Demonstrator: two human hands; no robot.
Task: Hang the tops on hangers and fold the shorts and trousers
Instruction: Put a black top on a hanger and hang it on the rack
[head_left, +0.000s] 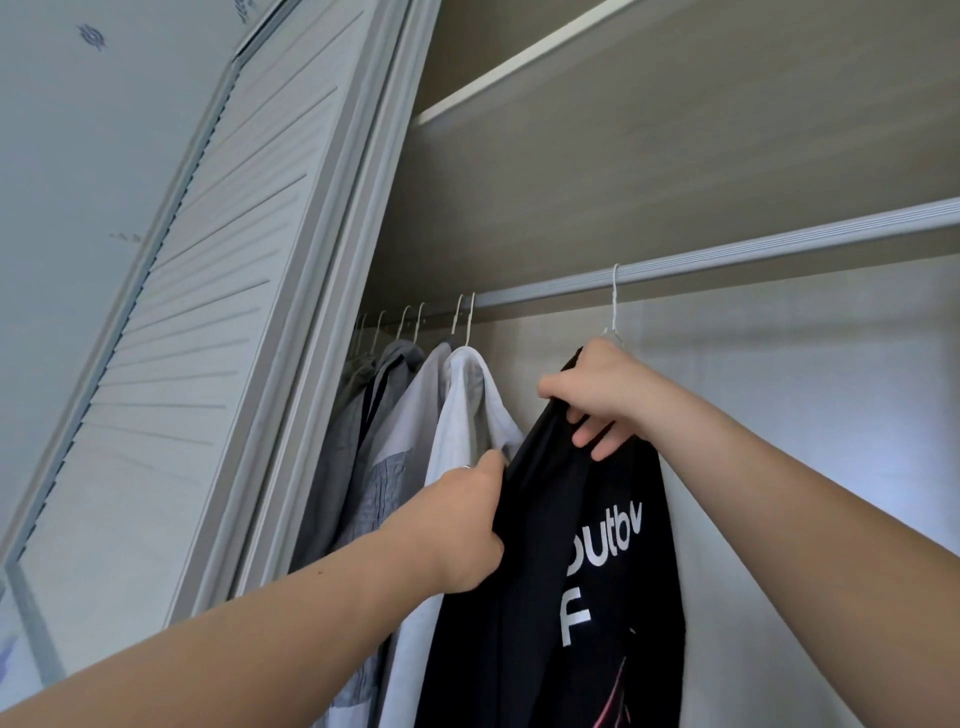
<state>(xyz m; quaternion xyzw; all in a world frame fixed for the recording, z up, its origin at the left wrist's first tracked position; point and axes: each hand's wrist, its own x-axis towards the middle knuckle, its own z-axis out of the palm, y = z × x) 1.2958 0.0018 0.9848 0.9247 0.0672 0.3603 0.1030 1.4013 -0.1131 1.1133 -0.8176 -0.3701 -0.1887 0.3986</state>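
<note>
Inside wardrobe, on rail (769, 248): black top (587, 551) with white lettering hangs from a white wire hanger (614, 304), hook over the rail. Right hand (605, 397) sits at the top's shoulder just under the hook, fingers curled into the fabric. Left hand (462, 525) is lower, clutching the top's left edge, ring (465, 466) visible on one finger.

Just left, touching the black top: pale blue shirt (467, 410). Further left, a row of grey shirts (363, 447), packed close on their own hangers. Louvred door (197, 322) stands at far left. Shelf (519, 65) above the rail. Rail bare to the right of the hook.
</note>
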